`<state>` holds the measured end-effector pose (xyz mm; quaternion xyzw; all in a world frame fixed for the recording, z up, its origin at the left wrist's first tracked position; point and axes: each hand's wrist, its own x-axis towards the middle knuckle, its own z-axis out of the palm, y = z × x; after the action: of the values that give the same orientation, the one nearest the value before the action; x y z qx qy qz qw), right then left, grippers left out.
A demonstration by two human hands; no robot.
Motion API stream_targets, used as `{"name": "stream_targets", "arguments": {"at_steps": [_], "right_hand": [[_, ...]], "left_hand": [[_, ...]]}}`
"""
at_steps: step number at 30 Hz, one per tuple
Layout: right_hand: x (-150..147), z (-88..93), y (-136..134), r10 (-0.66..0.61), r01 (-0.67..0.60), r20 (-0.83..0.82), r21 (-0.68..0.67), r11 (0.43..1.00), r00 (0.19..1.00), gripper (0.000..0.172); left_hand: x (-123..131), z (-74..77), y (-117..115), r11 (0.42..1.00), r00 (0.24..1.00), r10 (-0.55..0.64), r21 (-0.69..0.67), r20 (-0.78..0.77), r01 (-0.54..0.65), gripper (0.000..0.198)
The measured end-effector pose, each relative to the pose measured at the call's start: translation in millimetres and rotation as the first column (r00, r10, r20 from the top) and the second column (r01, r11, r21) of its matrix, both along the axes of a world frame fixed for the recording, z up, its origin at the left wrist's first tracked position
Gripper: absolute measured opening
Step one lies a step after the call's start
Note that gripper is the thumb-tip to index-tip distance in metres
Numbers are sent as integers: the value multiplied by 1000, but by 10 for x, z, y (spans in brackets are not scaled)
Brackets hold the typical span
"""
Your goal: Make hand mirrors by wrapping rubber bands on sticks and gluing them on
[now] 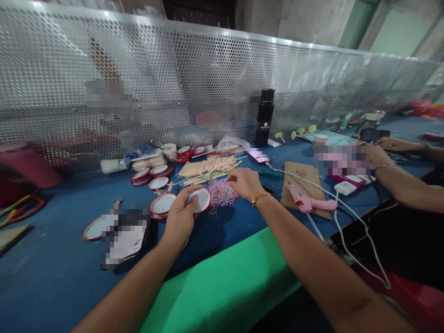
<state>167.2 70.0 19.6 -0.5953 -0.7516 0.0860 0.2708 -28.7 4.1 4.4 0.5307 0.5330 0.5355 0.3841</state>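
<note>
My left hand (178,219) grips a round white disc with a red rim (203,201), the thumb lying across its face. Just left of that hand are similar red-rimmed discs (162,203), lying one over another on the blue table. My right hand (246,182) hovers at the edge of a heap of thin pink and purple loops, like small rubber bands (222,195). Its thumb and fingertips are pinched together; whatever is between them is too small to make out. Flat wooden sticks (210,166) lie spread behind the heap.
A pink glue gun (308,201) rests on cardboard (289,173) at right, near a white cable (342,226). A black bottle (265,118) stands by the perforated metal screen (215,69). A co-worker's arm (398,178) reaches in from the right. A dark tray (128,240) sits at left.
</note>
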Motion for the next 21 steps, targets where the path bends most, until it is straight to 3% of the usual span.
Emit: {"name": "stream_targets", "arguments": {"at_steps": [8,15,19,21], "right_hand": [[96,112,-58,113,-101,137,-91,991,984,2],[64,73,-70,98,-69,224,-134,989,970,11],[45,67,-62,79,-55,217,-113,992,973,2],[61,95,-57,95,-75,184,-114,991,978,6]], "left_hand": [[1,-18,-4,1000,998,22,16,-53,-21,24],[8,3,-21,1000,997,21,20,-80,-19,25],[-6,-12,-9,999,996,14,34,-91,-11,23],[-12,-23,-3,999,996,6,41,-90,-3,23]]}}
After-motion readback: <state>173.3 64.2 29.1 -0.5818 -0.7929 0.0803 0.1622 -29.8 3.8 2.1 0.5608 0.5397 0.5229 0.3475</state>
